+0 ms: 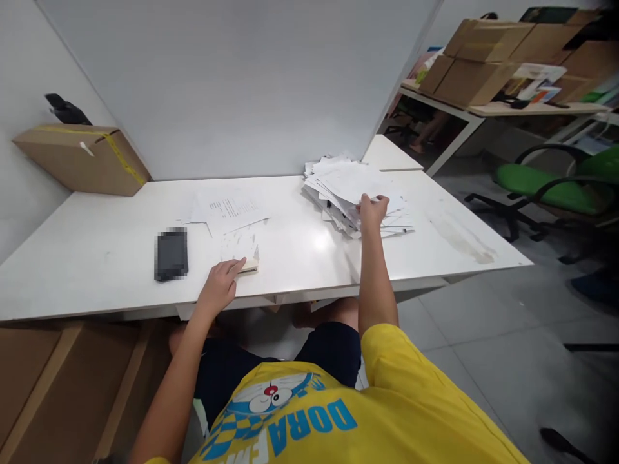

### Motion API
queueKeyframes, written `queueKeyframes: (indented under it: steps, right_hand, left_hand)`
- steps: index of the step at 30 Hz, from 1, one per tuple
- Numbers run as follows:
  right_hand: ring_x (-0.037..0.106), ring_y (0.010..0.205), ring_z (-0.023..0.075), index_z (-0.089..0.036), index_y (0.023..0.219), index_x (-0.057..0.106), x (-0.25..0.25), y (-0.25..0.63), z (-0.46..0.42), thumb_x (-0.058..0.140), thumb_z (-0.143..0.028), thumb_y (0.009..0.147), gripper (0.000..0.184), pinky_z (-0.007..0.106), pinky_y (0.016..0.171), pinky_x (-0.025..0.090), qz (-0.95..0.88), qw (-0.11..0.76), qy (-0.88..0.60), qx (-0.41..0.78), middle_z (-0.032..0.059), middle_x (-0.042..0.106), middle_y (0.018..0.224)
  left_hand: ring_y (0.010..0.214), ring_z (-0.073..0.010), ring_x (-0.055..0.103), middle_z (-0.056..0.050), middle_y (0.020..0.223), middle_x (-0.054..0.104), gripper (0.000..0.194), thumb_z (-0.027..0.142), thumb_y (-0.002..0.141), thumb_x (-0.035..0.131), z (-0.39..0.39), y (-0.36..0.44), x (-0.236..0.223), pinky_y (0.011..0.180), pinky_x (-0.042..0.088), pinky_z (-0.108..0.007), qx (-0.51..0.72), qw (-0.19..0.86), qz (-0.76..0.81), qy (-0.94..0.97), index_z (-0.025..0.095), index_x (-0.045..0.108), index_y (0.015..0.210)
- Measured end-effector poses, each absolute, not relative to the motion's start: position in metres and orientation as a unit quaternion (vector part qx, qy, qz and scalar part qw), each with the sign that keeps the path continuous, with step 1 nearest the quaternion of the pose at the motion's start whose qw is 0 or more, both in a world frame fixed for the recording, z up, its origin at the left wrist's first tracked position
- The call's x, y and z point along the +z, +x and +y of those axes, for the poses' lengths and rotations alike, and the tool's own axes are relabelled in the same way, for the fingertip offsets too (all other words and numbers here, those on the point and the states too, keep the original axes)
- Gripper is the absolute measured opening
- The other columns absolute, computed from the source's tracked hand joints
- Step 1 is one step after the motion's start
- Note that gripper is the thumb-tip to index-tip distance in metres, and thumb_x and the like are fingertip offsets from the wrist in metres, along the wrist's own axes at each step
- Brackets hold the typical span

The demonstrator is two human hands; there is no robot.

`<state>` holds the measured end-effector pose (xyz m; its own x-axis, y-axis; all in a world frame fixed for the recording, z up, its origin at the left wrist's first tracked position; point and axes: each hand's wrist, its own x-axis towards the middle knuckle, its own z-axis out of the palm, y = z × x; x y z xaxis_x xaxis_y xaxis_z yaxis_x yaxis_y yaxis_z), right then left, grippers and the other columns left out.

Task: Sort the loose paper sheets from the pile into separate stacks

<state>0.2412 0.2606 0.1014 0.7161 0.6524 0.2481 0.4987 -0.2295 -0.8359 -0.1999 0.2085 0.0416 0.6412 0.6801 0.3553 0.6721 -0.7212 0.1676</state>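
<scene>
My right hand (371, 211) reaches out to a messy stack of white papers (348, 187) on the right of the white table (97, 258) and pinches the near edge of a top sheet. My left hand (221, 283) rests near the table's front edge, fingers loosely extended, fingertips touching a small pad with a crumpled white sheet (240, 249) on it. A few printed sheets (227, 207) lie just beyond that pad.
A dark phone (171, 254) lies left of my left hand. A cardboard box (82, 158) leans at the back left against the wall. White partition panels stand behind the table. Green chairs (556, 190) and a table with cartons (483, 64) are on the right.
</scene>
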Motion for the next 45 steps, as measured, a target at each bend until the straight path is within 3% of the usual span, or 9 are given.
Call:
queueKeyframes:
  steps: [4,7,10,16,26,31,35,41,45]
  right_hand:
    - [0.065,0.099,0.0274,-0.010,0.153,0.023,0.066,0.163,0.182,0.045,-0.045,0.091,0.075,0.045,0.092,0.051,-0.375,0.484,-0.789,0.055,0.0207,0.056,0.135]
    - [0.053,0.129,0.0336,-0.008,0.146,0.040,0.023,0.115,0.123,0.036,-0.048,0.095,0.065,0.050,0.107,0.041,-0.527,0.401,-0.747,0.062,0.0242,0.053,0.141]
    - [0.036,0.145,0.0333,-0.015,0.144,0.047,-0.002,0.106,0.094,0.030,-0.045,0.099,0.057,0.056,0.118,0.025,-0.635,0.296,-0.712,0.045,0.0187,0.044,0.153]
    - [0.033,0.147,0.0320,-0.016,0.150,0.039,-0.003,0.114,0.094,0.024,-0.044,0.101,0.060,0.056,0.118,0.025,-0.652,0.250,-0.716,0.020,0.0184,0.039,0.156]
    - [0.041,0.142,0.0331,-0.017,0.143,0.048,-0.011,0.118,0.098,0.034,-0.044,0.098,0.055,0.056,0.112,0.037,-0.652,0.278,-0.706,0.014,0.0181,0.046,0.152]
    - [0.049,0.135,0.0364,-0.010,0.130,0.058,0.008,0.138,0.141,0.041,-0.044,0.093,0.053,0.053,0.108,0.041,-0.682,0.219,-0.694,0.074,0.0230,0.052,0.144]
    - [0.059,0.123,0.0352,-0.018,0.127,0.061,0.032,0.137,0.215,0.047,-0.051,0.091,0.051,0.049,0.102,0.045,-0.684,0.137,-0.693,0.184,0.0183,0.061,0.135]
    - [0.040,0.141,0.0350,-0.004,0.145,0.039,0.043,0.097,0.332,0.045,-0.048,0.093,0.069,0.047,0.112,0.034,-0.677,0.152,-0.704,0.153,0.0257,0.041,0.153]
    - [0.028,0.147,0.0317,-0.003,0.148,0.033,0.035,0.086,0.364,0.034,-0.045,0.097,0.066,0.047,0.117,0.023,-0.697,0.158,-0.692,0.101,0.0241,0.030,0.159]
  left_hand:
    - [0.126,-0.0286,0.055,-0.011,0.136,0.058,0.075,0.006,0.084,0.040,0.201,-0.200,0.044,0.103,0.048,-0.048,0.210,0.021,0.380,0.900,0.030,0.031,0.155]
    - [0.141,-0.0271,0.042,-0.009,0.148,0.050,0.068,0.013,0.090,0.038,0.205,-0.206,0.046,0.114,0.041,-0.050,0.251,0.054,0.405,0.878,0.031,0.029,0.155]
    - [0.145,-0.0250,0.037,-0.013,0.156,0.040,0.061,0.030,0.098,0.032,0.232,-0.217,0.053,0.117,0.038,-0.046,0.251,0.135,0.469,0.836,0.022,0.021,0.157]
    - [0.153,-0.0320,0.015,-0.020,0.165,0.015,0.080,0.051,0.096,0.040,0.320,-0.225,0.064,0.123,0.023,-0.048,0.115,0.121,0.544,0.822,0.006,0.014,0.157]
    - [0.143,-0.0248,0.042,-0.007,0.151,0.049,0.047,0.039,0.099,0.034,0.341,-0.207,0.047,0.116,0.037,-0.040,0.093,0.071,0.514,0.850,0.020,0.059,0.134]
    - [0.140,-0.0227,0.045,-0.004,0.151,0.050,0.050,0.045,0.100,0.035,0.331,-0.204,0.052,0.115,0.038,-0.036,0.090,0.116,0.444,0.884,0.021,0.055,0.139]
    - [0.149,-0.0242,0.031,-0.009,0.157,0.040,0.054,0.041,0.101,0.035,0.325,-0.198,0.051,0.123,0.025,-0.040,0.129,0.089,0.477,0.865,0.014,0.045,0.146]
    - [0.144,-0.0215,0.039,-0.005,0.148,0.053,0.049,0.041,0.101,0.031,0.323,-0.198,0.052,0.119,0.032,-0.037,0.114,0.123,0.441,0.882,0.018,0.058,0.135]
    - [0.147,-0.0208,0.035,-0.002,0.152,0.048,0.052,0.044,0.100,0.032,0.322,-0.202,0.055,0.119,0.031,-0.035,0.113,0.149,0.437,0.880,0.020,0.053,0.141]
